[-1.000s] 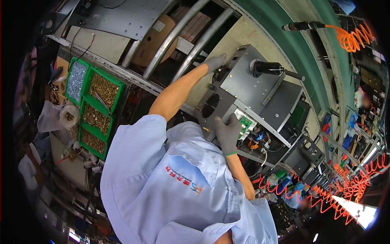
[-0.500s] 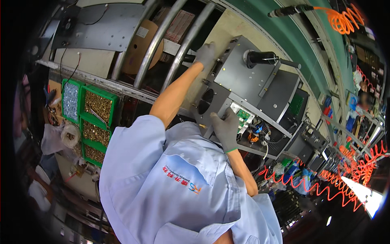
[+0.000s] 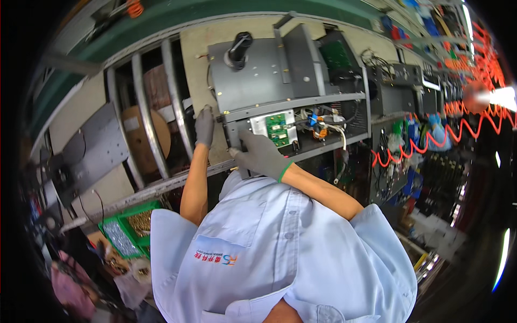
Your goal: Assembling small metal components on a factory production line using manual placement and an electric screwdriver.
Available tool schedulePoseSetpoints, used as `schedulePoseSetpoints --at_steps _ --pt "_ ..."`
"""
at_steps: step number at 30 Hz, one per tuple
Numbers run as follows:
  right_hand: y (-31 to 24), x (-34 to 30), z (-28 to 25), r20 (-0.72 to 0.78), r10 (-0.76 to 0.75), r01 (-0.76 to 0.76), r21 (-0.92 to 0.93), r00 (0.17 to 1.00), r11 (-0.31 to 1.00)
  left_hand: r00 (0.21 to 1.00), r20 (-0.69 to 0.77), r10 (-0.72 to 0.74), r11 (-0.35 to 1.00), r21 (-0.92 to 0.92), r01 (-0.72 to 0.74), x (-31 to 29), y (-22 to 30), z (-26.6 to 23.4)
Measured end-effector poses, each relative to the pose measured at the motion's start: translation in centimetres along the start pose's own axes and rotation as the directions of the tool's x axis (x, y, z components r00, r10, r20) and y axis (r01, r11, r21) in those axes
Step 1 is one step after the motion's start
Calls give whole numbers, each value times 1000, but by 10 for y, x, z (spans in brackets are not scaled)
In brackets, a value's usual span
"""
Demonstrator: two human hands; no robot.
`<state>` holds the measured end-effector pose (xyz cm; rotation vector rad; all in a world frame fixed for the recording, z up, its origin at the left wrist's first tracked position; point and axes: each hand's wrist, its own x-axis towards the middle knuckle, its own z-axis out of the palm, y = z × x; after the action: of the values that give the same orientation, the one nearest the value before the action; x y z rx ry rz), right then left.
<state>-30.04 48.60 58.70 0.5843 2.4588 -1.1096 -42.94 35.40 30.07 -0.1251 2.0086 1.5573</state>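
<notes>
A dark grey metal chassis (image 3: 245, 89) lies on the bench, a black cylinder (image 3: 239, 51) standing on its top panel. Its near side is uncovered, with a green circuit board (image 3: 277, 130) on a pale plate and bundled wires (image 3: 319, 125) to the right. My right hand (image 3: 261, 154), in a grey glove, grips the chassis's near left corner, thumb apart from the fingers. Beside the left end is my gloved left hand (image 3: 204, 129), its fingers stretched away from me; whether they touch the metal is hard to tell.
Metal rollers (image 3: 144, 107) cross the gap left of the chassis, with a round brown disc (image 3: 145, 140) below them. A flat grey panel (image 3: 99, 140) lies farther left. Green bins (image 3: 126, 229) of small metal parts sit at lower left. Orange coiled hoses (image 3: 420, 142) hang at right.
The whole view has turned, so the chassis now lies nearly level. My right hand has shifted from beside the circuit board to the chassis's near left corner. My left hand is nearer that corner too.
</notes>
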Motion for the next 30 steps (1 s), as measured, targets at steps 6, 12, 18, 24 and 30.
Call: schedulePoseSetpoints --at_steps 6,12,18,24,30 --pt "6 -62 -39 -184 -124 149 129 975 980 984 -111 136 989 -48 -142 -55 106 -25" --pt "76 -119 -81 -670 -142 218 30 729 976 773 -245 585 808 261 -528 -130 206 -7" --pt "171 -158 -124 -830 -32 38 -13 557 999 748 201 632 720 204 -663 -203 244 38" --pt "213 -145 -144 -790 22 27 49 613 998 525 390 756 505 164 -848 -230 238 123" --pt "263 -84 -188 -667 -93 114 -12 739 993 490 514 705 435 232 -870 -256 217 168"
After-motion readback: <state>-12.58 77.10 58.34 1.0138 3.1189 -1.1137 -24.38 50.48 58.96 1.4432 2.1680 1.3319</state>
